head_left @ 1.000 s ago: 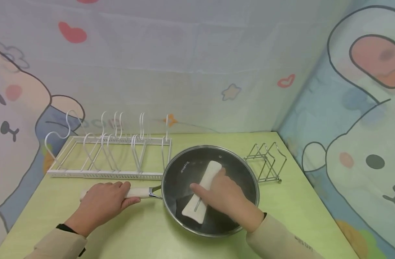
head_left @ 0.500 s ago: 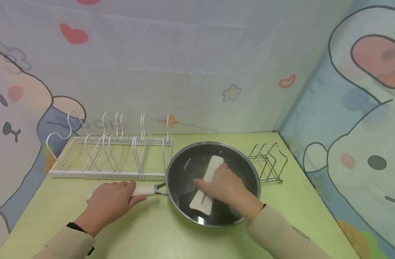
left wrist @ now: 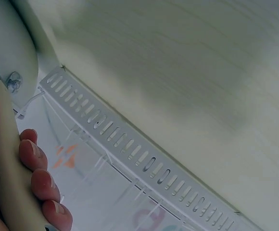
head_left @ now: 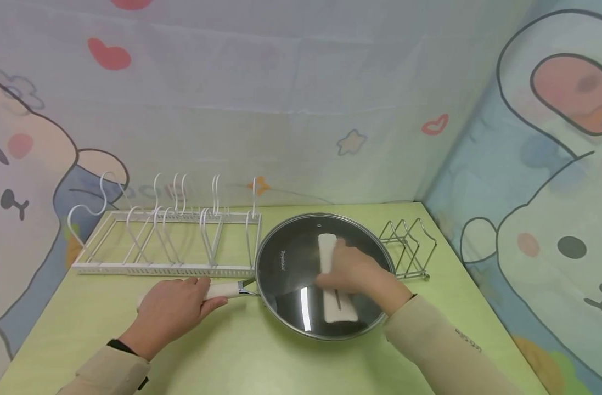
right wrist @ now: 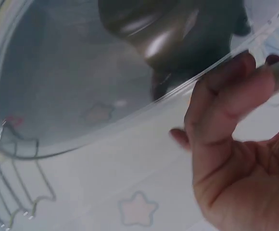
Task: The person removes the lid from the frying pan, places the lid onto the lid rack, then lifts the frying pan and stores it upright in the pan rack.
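Note:
My left hand (head_left: 174, 310) grips the cream handle (head_left: 224, 290) of a frying pan at the lower left; in the left wrist view its fingers (left wrist: 43, 185) curl round that handle, beside the pan's pale outer wall (left wrist: 17, 48). A dark-looking glass lid (head_left: 291, 274) with a metal rim and printed lettering covers the pan. Across its middle stands a long cream lid handle (head_left: 339, 308), which my right hand (head_left: 355, 270) holds. In the right wrist view, the curled fingers (right wrist: 226, 103) are round that handle at the right edge. The pan's inside is hidden.
Behind the pan's handle lies a white rack (head_left: 162, 269) with tall curved dividers. A small metal wire rack (head_left: 410, 252) stands right of the pan, close to its rim. The yellow-green table (head_left: 221, 356) ends at printed cloth walls at the back and right.
The lid has turned counterclockwise under my right hand, its handle's near end swinging right and its lettering now nearly vertical. Pan and left hand have shifted slightly right, the pan also a little away.

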A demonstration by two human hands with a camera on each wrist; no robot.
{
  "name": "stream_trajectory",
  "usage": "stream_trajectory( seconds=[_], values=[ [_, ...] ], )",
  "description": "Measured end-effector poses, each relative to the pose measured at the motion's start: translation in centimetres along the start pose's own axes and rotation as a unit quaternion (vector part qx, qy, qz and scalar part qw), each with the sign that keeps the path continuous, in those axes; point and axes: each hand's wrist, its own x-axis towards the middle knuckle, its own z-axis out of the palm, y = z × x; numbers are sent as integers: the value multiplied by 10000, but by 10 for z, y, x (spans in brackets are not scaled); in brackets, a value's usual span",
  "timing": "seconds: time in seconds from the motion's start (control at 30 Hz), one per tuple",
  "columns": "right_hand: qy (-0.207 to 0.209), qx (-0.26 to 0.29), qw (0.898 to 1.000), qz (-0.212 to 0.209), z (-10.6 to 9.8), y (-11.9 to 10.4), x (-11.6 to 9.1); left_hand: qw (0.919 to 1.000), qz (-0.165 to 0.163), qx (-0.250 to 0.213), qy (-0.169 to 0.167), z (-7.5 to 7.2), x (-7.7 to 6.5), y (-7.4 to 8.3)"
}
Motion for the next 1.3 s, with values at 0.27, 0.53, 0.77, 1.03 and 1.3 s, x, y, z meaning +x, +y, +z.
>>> stream_trajectory(
  seconds=[0.27, 0.53, 0.77, 1.03, 1.3],
  values=[
    [-121, 59, 9988, -474, -6, 13, -3, 10000, -14, -35, 23, 0, -1, 0],
    [973, -165, 9947, 280, 23, 2, -1, 9999, -31, 12, 98, 1, 1, -2],
    [1242, 37, 9908, 536, 32, 1, 2, 10000, -81, -27, 9, 1, 2, 0],
    [1256, 344, 9902, 501, 31, 1, 0, 9999, -105, -28, 78, -2, 1, 1],
    [1265, 496, 9897, 456, 31, 3, -1, 9999, -63, 7, 156, 0, 1, 2]
  ],
)
